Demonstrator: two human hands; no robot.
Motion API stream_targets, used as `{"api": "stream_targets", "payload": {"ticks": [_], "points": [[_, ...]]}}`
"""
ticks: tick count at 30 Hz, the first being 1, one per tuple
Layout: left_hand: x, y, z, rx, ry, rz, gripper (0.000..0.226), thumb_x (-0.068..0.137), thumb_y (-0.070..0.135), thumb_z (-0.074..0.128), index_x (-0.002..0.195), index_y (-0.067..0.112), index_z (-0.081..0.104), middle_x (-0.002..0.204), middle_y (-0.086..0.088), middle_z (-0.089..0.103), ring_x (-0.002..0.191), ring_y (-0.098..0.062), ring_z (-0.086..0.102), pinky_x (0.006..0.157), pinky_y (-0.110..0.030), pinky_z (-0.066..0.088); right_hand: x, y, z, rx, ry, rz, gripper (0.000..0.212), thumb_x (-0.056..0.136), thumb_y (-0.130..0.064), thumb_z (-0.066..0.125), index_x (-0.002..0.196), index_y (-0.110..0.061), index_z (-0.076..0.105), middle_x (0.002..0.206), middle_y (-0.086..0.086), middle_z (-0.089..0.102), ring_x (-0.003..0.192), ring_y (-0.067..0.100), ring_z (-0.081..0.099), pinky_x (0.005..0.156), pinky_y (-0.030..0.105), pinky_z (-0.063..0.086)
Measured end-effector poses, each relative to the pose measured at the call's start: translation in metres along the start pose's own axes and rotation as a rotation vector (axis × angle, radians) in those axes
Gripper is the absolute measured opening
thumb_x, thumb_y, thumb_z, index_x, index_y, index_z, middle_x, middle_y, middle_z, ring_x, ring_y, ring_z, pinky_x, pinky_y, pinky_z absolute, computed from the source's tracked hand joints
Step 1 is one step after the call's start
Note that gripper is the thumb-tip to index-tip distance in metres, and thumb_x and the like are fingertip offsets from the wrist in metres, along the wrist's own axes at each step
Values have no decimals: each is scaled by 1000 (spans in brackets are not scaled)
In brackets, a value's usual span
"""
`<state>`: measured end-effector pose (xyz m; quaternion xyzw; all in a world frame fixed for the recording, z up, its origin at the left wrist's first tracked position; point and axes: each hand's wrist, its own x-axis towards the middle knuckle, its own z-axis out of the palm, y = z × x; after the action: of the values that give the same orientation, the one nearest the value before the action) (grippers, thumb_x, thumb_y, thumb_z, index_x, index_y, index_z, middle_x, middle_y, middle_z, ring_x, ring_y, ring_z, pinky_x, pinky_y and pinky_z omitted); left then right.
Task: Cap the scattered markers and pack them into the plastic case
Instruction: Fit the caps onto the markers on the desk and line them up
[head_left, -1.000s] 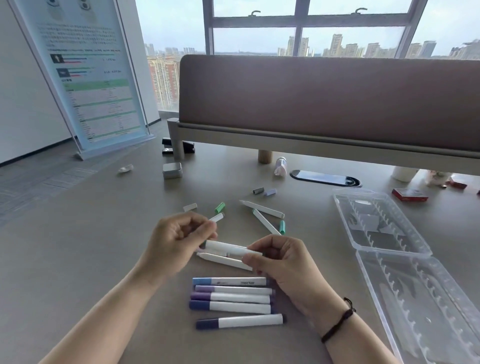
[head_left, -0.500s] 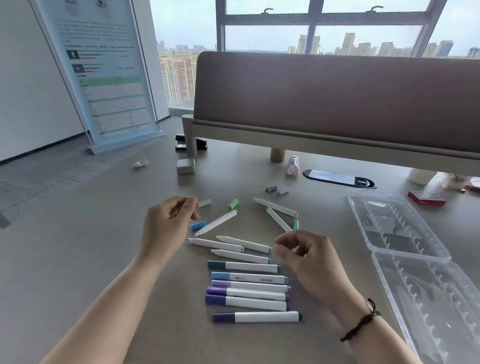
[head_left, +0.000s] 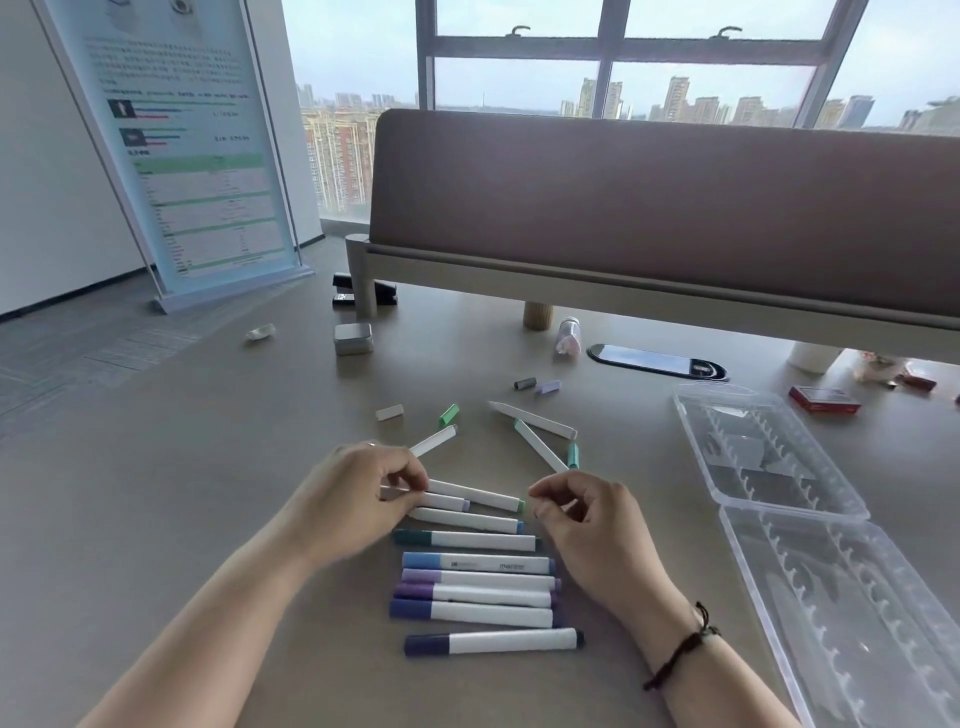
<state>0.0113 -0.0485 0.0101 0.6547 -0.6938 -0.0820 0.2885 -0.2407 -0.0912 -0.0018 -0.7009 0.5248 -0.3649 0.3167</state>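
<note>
Markers first: left hand (head_left: 358, 499) has its fingers curled down onto an uncapped marker (head_left: 441, 501) at the top of the row, looks like a pinch near its bare end. Capped markers (head_left: 475, 592) sit lined up in front. Right hand (head_left: 587, 519) hovers loosely curled, holding nothing. These look light, stiff and smooth, so I'd grab mid-barrel. Loose caps (head_left: 449, 414) sit further back. Plastic case (head_left: 769, 467) lies open on the right, no markers in it.
</note>
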Motion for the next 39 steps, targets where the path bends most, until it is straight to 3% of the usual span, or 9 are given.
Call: {"api": "stream_targets", "payload": {"ticks": [11,15,20,27,31,36,39], "points": [[-1,7,-1,7,-65,34,19,83,34,79,81,48,66,78,18,66,79,0,61,76,-24,50,7,-9,0,86,76,87,12,85,-20,70,78,-27,75,64,-17,68,59,-2,59,57,15,44],[0,8,0,-24,-88,35,13,83,27,79,89,36,71,81,19,69,80,1,63,77,-25,52,7,-29,16,-85,-8,-2,5,87,-27,68,87,-27,74,76,-16,69,75,0,61,65,17,50],[-1,7,1,-141,-20,0,23,85,16,76,95,33,64,86,22,70,84,3,65,78,-21,51,6,-36,26,-234,-61,-58,17,85,-43,70,99,-34,70,95,-19,65,87,1,57,76,27,51],[0,1,-4,-34,-103,24,9,82,41,77,89,38,71,85,15,69,85,-1,62,83,-30,51,2,-20,16,-129,-1,39,7,83,-39,73,87,-34,72,78,-17,67,72,0,57,61,18,41],[-1,-6,-12,2,-124,4,12,77,50,78,84,41,73,85,17,68,88,-1,61,85,-30,51,-1,-13,12,-62,48,54,5,83,-33,75,79,-31,73,72,-15,68,68,-1,58,60,16,45],[-3,-7,-19,106,-214,9,13,76,53,74,82,41,74,79,20,69,81,-2,61,78,-26,51,-3,-10,14,-33,49,44,6,84,-29,74,78,-29,73,69,-14,68,67,1,60,62,21,51],[-4,-6,-20,88,-192,-15,7,78,40,77,84,37,76,78,20,70,80,-3,64,79,-26,52,-1,-8,13,28,71,71,6,84,-26,74,78,-28,74,66,-18,67,63,1,60,59,18,46]]}}
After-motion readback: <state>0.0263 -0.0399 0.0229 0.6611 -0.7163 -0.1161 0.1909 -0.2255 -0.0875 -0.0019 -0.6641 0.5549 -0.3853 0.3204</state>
